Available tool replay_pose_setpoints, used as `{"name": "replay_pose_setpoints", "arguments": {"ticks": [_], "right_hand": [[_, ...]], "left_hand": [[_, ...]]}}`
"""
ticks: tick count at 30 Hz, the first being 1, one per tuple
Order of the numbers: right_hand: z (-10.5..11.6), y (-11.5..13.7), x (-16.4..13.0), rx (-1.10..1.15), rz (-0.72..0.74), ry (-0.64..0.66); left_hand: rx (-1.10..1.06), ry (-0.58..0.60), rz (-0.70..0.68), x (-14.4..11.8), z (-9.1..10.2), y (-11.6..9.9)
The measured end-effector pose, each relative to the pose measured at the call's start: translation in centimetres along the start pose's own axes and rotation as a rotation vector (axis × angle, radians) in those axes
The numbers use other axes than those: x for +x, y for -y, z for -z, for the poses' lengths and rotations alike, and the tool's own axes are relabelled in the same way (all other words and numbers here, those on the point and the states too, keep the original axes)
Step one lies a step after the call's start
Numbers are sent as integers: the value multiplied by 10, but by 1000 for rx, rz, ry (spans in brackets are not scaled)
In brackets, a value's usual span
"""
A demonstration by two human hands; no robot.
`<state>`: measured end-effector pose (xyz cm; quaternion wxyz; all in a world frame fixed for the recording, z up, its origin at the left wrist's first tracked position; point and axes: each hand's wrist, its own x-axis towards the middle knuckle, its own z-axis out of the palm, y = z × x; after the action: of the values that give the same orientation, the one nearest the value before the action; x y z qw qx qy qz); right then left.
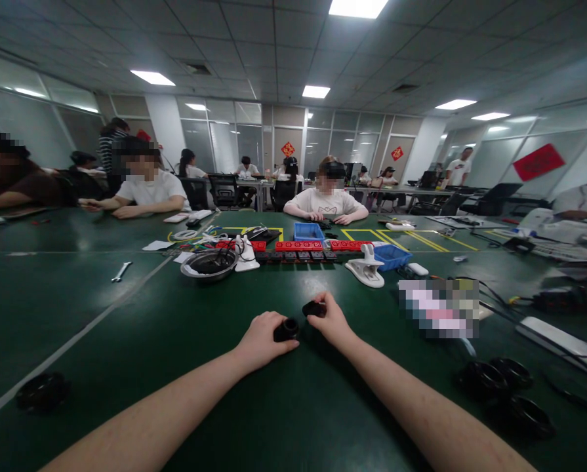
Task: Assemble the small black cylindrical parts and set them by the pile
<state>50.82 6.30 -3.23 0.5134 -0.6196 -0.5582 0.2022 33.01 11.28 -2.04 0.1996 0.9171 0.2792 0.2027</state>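
Left hand [262, 337] grips a black hollow cylinder [288, 330] while right hand [331, 321] pinches a black piece [313, 309] near it

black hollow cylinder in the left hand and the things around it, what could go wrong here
The small black piece pinched in the right hand could slip and drop. It might also knock the black hollow cylinder in the left hand, since the hands are close together. The right forearm could perhaps nudge the three black rings beside it.

Bare forearms [160, 410], tapering toward slim wrists [238, 358], bare left grip [262, 338], bare right grip [331, 322]
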Motion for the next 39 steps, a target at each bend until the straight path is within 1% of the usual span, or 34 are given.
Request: {"name": "replay_pose_setpoints", "arguments": {"ticks": [2, 4, 8, 10, 12, 14, 15, 16, 17, 18, 20, 22, 23, 24, 26, 28, 30, 31, 33, 36, 39], "right_hand": [[1, -9, 3, 10, -34, 96], [2, -13, 3, -52, 12, 155], [2, -10, -2, -206, 68, 187], [3, -5, -4, -233, 91, 161], [7, 4, -4, -256, 138, 78], [14, 17, -2, -280, 183, -26], [18, 25, -2, -292, 193, -60], [22, 33, -2, -299, 187, -67], [25, 41, -3, -302, 165, -40], [28, 47, -6, -300, 130, 15], [30, 55, -15, -290, 47, 166], [28, 55, -30, -295, -19, 299], [25, 53, -38, -313, -42, 346], [22, 50, -46, -342, -61, 366], [17, 44, -61, -413, -81, 335], [12, 41, -73, -467, -82, 257], [10, 41, -81, -495, -66, 197], [9, 42, -84, -503, -55, 181], [8, 45, -88, -521, -45, 175], [9, 49, -92, -526, -70, 189], [14, 53, -97, -490, -98, 165]], "left_hand": [[14, -20, 39, 0, -1, 2], [37, -49, 92, 1, -2, 4], [61, -89, 168, 2, -3, 9], [69, -86, 178, 2, -2, 10], [85, -59, 170, 2, 1, 10], [99, -9, 146, 1, 7, 11], [102, 21, 131, 1, 10, 11], [104, 50, 119, 0, 13, 11], [106, 74, 110, 0, 16, 12], [108, 90, 105, 0, 18, 12], [110, 99, 101, 0, 21, 13], [111, 94, 96, -1, 21, 13], [109, 94, 93, -1, 20, 11], [110, 95, 91, -2, 19, 9], [121, 101, 89, -6, 16, 0], [158, 93, 83, -12, 11, -12], [211, 62, 51, -20, 5, -27], [238, 57, 26, -24, 2, -34], [260, 81, -69, -31, -2, -45], [235, 145, -202, -37, -3, -51], [156, 203, -269, -36, 2, -47]]}}
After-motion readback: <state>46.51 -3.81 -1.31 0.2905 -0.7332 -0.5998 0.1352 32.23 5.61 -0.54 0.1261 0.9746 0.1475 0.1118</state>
